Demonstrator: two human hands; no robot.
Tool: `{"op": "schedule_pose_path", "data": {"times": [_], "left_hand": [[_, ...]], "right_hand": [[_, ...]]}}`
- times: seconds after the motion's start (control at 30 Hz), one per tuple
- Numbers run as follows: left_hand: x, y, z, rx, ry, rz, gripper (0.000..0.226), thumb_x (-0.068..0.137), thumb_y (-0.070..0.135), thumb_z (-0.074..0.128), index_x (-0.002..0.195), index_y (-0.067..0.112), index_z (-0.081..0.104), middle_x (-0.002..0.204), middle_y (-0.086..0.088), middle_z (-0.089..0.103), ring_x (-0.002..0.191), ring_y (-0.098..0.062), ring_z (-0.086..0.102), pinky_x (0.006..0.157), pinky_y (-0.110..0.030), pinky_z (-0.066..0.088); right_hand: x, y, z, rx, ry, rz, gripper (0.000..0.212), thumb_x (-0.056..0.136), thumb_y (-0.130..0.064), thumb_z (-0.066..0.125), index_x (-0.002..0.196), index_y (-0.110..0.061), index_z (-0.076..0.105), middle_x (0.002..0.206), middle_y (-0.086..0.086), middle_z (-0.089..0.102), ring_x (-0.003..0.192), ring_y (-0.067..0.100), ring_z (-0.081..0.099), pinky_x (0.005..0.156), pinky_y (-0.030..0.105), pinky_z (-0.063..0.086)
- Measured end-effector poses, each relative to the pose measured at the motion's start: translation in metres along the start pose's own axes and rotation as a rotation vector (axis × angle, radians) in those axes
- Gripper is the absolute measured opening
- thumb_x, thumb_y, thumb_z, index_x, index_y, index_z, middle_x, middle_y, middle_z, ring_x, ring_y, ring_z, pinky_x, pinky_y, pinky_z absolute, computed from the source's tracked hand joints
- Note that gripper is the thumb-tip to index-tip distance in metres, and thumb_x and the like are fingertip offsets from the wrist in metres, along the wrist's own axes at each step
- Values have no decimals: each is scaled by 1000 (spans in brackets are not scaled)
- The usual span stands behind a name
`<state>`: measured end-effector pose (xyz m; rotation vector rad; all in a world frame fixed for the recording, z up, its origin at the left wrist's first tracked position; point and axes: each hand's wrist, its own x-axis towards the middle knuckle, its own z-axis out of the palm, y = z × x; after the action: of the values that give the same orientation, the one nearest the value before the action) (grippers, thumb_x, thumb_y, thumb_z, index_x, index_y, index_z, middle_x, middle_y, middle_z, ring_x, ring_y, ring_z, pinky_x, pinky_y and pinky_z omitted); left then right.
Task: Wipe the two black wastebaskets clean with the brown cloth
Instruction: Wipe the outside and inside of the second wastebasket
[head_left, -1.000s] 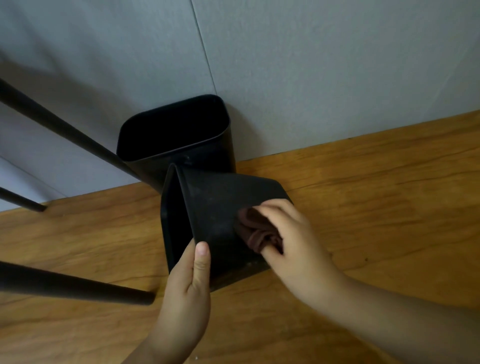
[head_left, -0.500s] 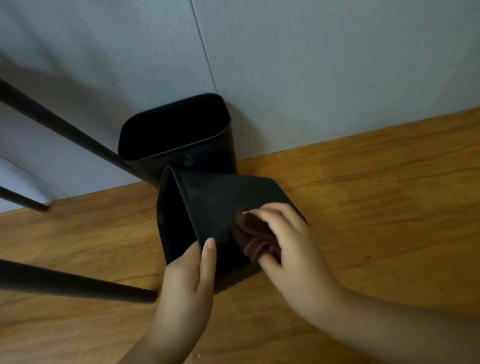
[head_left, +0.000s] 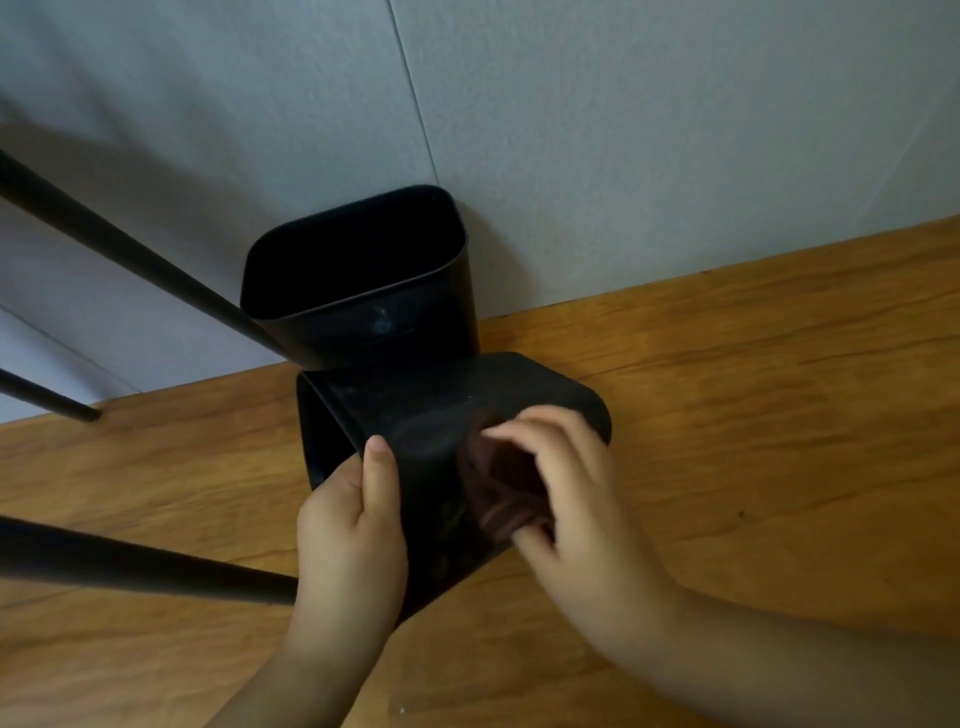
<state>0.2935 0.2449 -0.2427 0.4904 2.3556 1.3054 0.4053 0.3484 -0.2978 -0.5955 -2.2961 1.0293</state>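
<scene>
One black wastebasket (head_left: 363, 291) stands upright against the wall, its opening facing up. A second black wastebasket (head_left: 426, 415) lies on its side in front of it, opening turned left. My left hand (head_left: 353, 530) grips its rim, thumb on the outer wall. My right hand (head_left: 576, 499) holds the bunched brown cloth (head_left: 498, 483) against that wastebasket's upper side wall, near its base end. The fingers cover part of the cloth.
Wooden floor (head_left: 753, 415) spreads to the right and front. A grey wall (head_left: 623, 156) rises behind the wastebaskets. Three black furniture legs (head_left: 130, 566) slant in from the left, one crossing in front of the upright wastebasket.
The lying wastebasket has turned a little, its base end swinging right. My right hand and the cloth have slid toward me along its wall. My left hand has shifted up on the rim.
</scene>
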Motion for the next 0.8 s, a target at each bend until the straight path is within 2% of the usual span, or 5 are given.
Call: {"op": "schedule_pose_path", "data": {"times": [0.13, 0.27, 0.4, 0.6, 0.8], "left_hand": [[2, 0, -1, -20, 70, -14, 58, 98, 41, 37, 75, -10, 52, 70, -32, 53, 68, -47, 55, 67, -55, 49], [5, -4, -2, -76, 69, -101, 57, 99, 41, 36, 90, -9, 59, 87, -34, 60, 85, -47, 60, 78, -56, 51], [7, -1, 1, -101, 71, -99, 56, 100, 41, 35, 91, -8, 59, 89, -32, 61, 87, -47, 60, 80, -56, 51], [6, -4, 1, -116, 90, -55, 55, 100, 36, 37, 73, -9, 50, 68, -31, 50, 63, -42, 50, 62, -45, 44], [6, -2, -3, -231, 30, -181, 54, 101, 38, 36, 98, -12, 56, 99, -37, 57, 96, -48, 58, 72, -41, 45]], "right_hand": [[-7, -1, 5, -65, -167, -278, 61, 76, -22, 76, 128, -33, 48, 135, -11, 38, 126, 9, 40, 102, 22, 40], [-2, 24, -5, 9, -42, -74, 49, 79, -27, 61, 126, -32, 48, 132, -11, 41, 125, 11, 43, 102, 34, 44], [3, 13, 1, -12, 35, 3, 57, 76, -16, 70, 127, -31, 48, 132, -10, 41, 124, 13, 44, 99, 36, 47], [0, -3, 2, -96, -189, -340, 53, 80, -24, 70, 129, -32, 51, 134, -9, 43, 124, 11, 43, 100, 27, 43], [13, 34, -9, -28, 101, 83, 56, 77, -13, 67, 128, -28, 51, 130, -8, 44, 123, 13, 45, 101, 39, 46]]}}
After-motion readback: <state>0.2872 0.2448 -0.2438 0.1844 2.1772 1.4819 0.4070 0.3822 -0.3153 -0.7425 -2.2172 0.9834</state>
